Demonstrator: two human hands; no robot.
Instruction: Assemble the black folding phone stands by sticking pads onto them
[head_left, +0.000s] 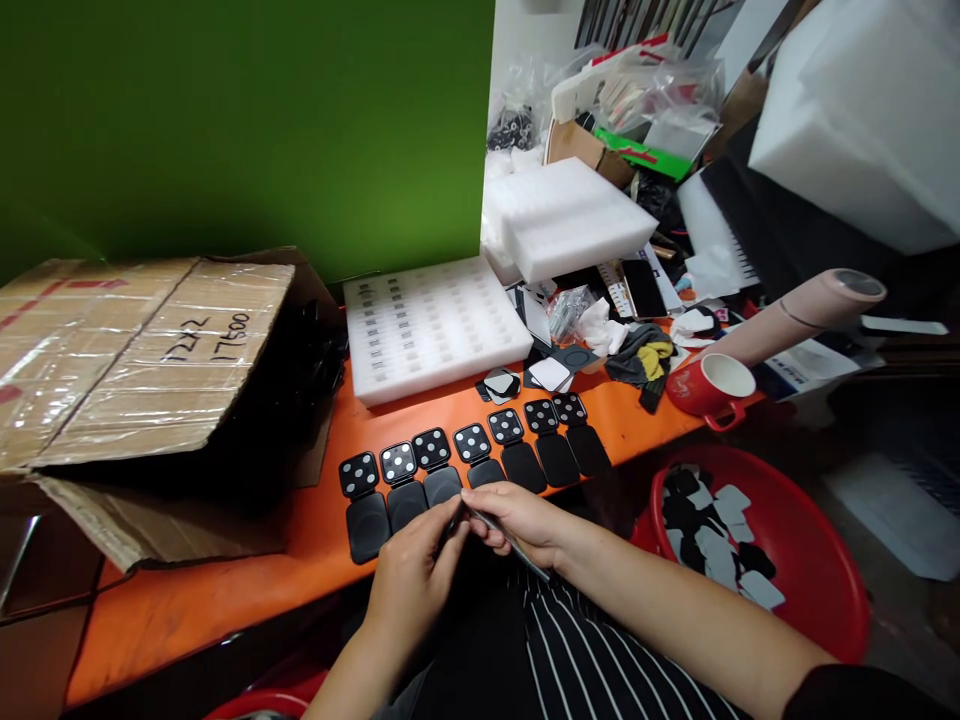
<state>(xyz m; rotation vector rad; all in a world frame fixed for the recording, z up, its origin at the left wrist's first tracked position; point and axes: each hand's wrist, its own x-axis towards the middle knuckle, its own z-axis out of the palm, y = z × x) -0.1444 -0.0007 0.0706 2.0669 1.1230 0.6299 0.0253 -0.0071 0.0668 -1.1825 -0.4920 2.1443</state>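
My left hand (418,562) is closed, its thumb and fingers pinching a small black piece (456,515) that is mostly hidden. Right beside it, fingertips almost touching, my right hand (517,515) is closed on a thin grey rod-like tool (517,548), which slants down toward my lap. Just beyond both hands lies a row of several black hinged folding pads; each unfolded pad (556,458) has a plain lower half and a small square upper half (507,426) with pale round dots. The hands partly cover the middle pads.
An open cardboard box (150,350) stands left on the orange table (315,590). White foam trays (442,325) lie behind the pads. To the right are a red mug (694,390), a pink flask (795,318) and, lower down, a red basin (814,560) holding black and white pieces.
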